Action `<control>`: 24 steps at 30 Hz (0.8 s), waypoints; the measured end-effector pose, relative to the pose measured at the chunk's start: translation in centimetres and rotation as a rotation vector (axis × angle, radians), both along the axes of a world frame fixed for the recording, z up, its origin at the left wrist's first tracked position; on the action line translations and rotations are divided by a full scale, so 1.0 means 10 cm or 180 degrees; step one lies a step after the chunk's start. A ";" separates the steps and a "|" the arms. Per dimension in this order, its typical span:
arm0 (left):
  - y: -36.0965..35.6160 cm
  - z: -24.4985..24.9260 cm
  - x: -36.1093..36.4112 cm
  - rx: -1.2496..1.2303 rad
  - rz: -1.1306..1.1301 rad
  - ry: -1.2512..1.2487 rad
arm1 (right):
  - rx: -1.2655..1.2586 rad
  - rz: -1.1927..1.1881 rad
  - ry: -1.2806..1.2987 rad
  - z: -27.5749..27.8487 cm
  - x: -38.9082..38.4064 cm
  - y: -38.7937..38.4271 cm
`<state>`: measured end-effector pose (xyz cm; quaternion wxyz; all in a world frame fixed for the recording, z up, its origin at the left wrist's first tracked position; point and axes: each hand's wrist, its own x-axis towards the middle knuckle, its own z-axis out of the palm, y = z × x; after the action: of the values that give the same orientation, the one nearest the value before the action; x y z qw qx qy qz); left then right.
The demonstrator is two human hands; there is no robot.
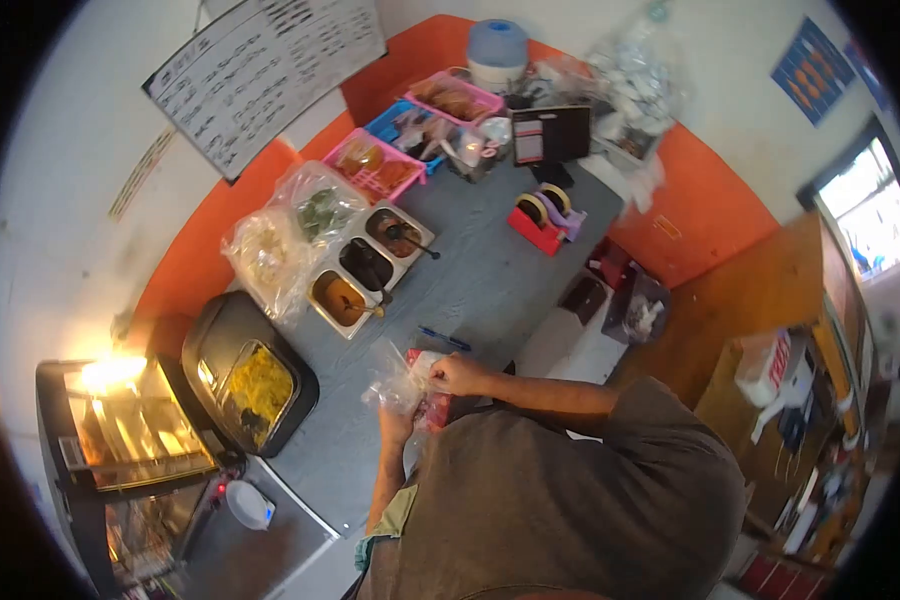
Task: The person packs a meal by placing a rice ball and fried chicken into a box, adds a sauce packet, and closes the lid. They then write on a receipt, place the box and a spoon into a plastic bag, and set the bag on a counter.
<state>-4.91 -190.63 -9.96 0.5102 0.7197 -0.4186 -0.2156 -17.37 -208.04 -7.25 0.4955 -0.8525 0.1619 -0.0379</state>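
Observation:
Close to my body, over the table's near edge, a crinkled clear plastic bag is between my two hands. My left hand grips the lower side of the bag, its fingers partly covered by the plastic. My right hand is closed in a pinch at the bag's right side. A red and white thing shows under and beside the hands; its kind is hard to make out. Just beyond the right hand, a blue pen lies on the grey table.
Ahead left are metal sauce containers with ladles, plastic bags of food and a black container of yellow food. Pink baskets, a tablet and a red tape dispenser stand farther back. A lit display case is at left.

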 end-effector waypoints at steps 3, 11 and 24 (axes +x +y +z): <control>0.02 0.18 0.01 0.0400 -0.0277 0.0995 | 0.1586 -0.0803 0.0969 0.13 -0.11 0.20; -0.44 1.03 -0.47 0.0268 -0.1679 0.2403 | 0.2942 -0.2247 -0.0586 0.98 -1.00 0.67; -0.57 1.89 -2.31 0.0030 -0.3325 0.2735 | 0.2334 -0.3922 -0.2495 2.08 -2.73 1.45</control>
<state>-27.96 -196.37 8.95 0.4570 0.2754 -0.4705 -0.7027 -44.71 -193.50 13.51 0.6538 -0.3190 0.4187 -0.5436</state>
